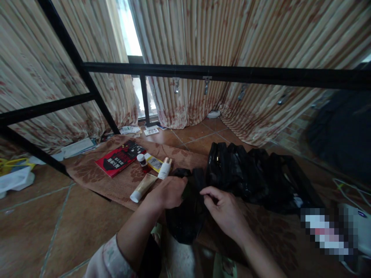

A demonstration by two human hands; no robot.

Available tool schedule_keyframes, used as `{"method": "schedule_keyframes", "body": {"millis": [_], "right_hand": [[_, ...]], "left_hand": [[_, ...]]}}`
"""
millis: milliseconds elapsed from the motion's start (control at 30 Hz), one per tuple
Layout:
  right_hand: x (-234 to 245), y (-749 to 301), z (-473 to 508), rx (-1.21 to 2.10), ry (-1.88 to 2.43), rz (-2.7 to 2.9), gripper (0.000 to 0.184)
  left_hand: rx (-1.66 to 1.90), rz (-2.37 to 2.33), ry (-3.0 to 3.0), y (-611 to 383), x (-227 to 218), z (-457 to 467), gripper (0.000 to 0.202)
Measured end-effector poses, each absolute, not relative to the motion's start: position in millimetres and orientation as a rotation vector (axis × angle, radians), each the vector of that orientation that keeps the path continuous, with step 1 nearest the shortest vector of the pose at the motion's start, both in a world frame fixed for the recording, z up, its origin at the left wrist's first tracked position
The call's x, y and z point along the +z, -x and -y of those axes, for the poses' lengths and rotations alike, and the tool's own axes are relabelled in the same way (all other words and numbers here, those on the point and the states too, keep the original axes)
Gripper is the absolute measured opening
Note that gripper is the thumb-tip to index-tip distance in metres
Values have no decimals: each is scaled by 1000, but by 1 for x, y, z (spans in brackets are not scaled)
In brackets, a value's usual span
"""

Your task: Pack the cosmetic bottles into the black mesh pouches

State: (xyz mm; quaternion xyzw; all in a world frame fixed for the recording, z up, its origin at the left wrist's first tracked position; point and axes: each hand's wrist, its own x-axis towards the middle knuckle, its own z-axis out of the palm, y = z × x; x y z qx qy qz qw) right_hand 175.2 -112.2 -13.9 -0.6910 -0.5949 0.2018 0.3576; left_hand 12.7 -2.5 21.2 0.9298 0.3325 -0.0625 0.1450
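Observation:
My left hand (168,192) and my right hand (224,210) both grip a small black pouch (187,216) that hangs between them over the brown patterned mat (95,170). The fingers of each hand are curled on its upper edge. Just behind it lies a larger glossy black bag (249,173). To the left of my left hand lie a cream tube (143,187), a white bottle with a gold top (165,168), a small dark jar with a white cap (142,162) and a yellow and white tube (153,162).
A red and black book (120,158) lies on the mat's far left. A black metal frame (203,72) crosses the view in front of striped curtains (261,38). Papers lie on the tiled floor (37,227) by the window. A dark bulky thing sits at right.

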Motion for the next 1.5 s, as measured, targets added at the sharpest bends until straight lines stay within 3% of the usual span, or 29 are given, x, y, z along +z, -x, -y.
{"method": "schedule_keyframes", "body": {"millis": [200,500,767,1100,1400,1500], "right_hand": [[-10,-175,114,503,1808,1533,29],[-5,-175,115,465,1807,1529,30],[-9,-177,116,515,1796,1524,32],[-18,-179,116,595,1792,1509,36],[-24,-176,113,582,1738,1448,38],[-22,-174,113,553,1723,1435,43]], "left_hand": [[-134,-938,-2674,-28,11,2,44],[-16,-1001,-2633,-43,-12,-6,35],[108,-797,-2584,-28,2,-12,27],[685,-529,-2142,-9,5,-15,24],[926,-692,-1944,-9,0,-16,25],[925,-910,-2012,-10,0,-18,35]]}}
